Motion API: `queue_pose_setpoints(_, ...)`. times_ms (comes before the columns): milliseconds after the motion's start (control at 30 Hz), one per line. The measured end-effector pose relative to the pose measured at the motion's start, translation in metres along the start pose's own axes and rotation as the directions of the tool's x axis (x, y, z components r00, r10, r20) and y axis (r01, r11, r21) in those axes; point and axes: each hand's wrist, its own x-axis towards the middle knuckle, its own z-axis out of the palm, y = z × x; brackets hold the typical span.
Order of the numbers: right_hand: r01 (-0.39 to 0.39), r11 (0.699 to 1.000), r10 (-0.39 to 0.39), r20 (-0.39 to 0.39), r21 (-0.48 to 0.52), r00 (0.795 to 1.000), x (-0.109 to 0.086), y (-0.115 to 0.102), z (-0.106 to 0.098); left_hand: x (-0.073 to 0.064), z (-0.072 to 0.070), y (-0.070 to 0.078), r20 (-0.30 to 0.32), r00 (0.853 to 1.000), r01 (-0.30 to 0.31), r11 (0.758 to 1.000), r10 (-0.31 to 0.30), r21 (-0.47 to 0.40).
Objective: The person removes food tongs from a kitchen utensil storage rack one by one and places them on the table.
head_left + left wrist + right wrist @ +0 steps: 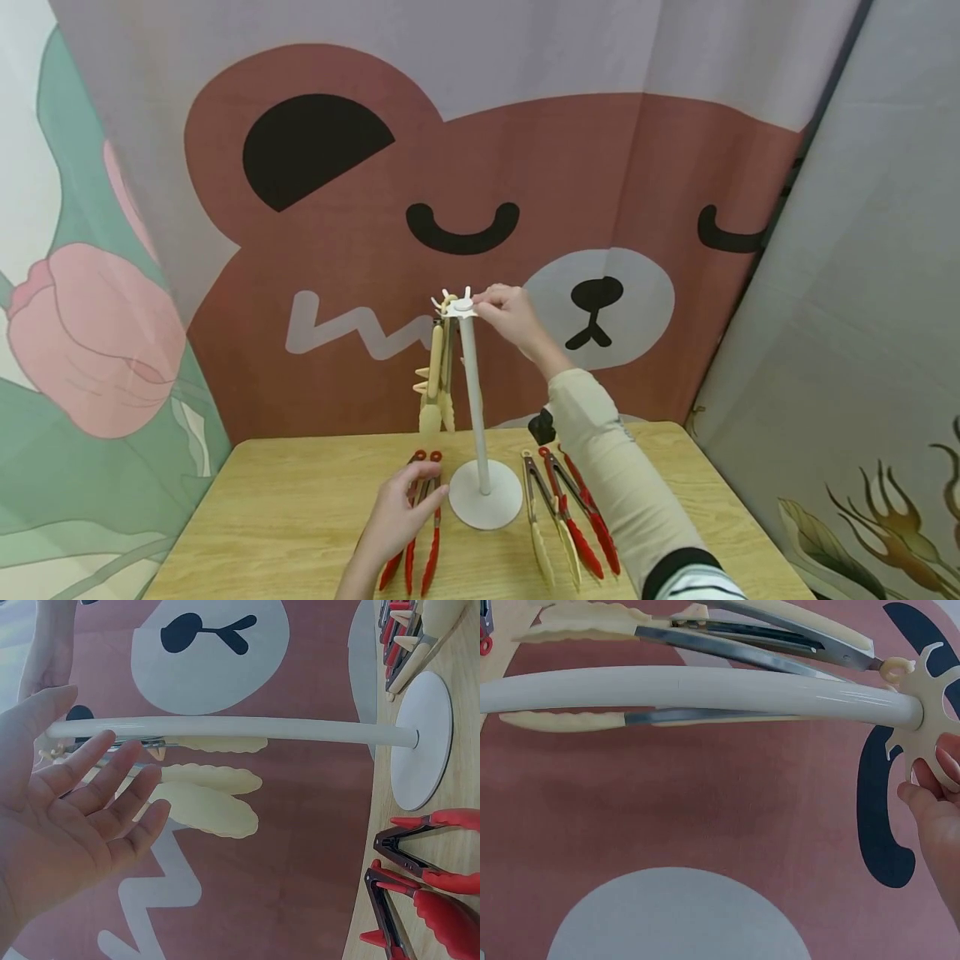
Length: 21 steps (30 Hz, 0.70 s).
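Note:
A white stand with a hooked top [462,307] rises from a round base [486,496] on the table. My right hand [513,317] pinches one hook of that top between thumb and fingers; the right wrist view shows the same hand [937,810] at the hook. Cream-tipped tongs [435,379] hang by their loops from the stand's far left side. My left hand [401,510] is low beside the pole, in front of red-tipped tongs [431,558], and holds nothing. In the left wrist view its fingers [105,817] are spread and relaxed.
Right of the base, cream-tipped tongs [538,533] lie beside red-tipped tongs [585,533] on the wooden table [285,500]. A small black object [542,427] sits at the table's back edge. Behind hangs a curtain with a bear print [337,250].

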Motion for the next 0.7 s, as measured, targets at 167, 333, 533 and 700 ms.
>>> queue_pose_setpoints(167, 0.012, 0.999, -0.014, 0.054, 0.034, 0.998, 0.0, -0.001, -0.004, -0.001, 0.0, 0.001, 0.0, 1.0, 0.005, 1.0, -0.005, 0.026)
queue_pose_setpoints(333, -0.026, 0.996, 0.014, 0.128, 0.088, 0.992, 0.0, -0.006, -0.012, -0.001, -0.001, 0.001, -0.005, 1.0, 0.003, 1.0, -0.003, 0.024)
queue_pose_setpoints(533, -0.051, 0.991, 0.032, 0.147, 0.125, 0.989, 0.002, 0.002, -0.013, -0.002, -0.001, 0.002, -0.002, 1.0, -0.001, 1.0, 0.001, -0.002)
queue_pose_setpoints(700, -0.051, 0.98, 0.016, 0.182, 0.191, 0.983, 0.0, -0.016, -0.017, -0.002, 0.0, 0.0, -0.006, 1.0, 0.019, 1.0, -0.019, 0.009)
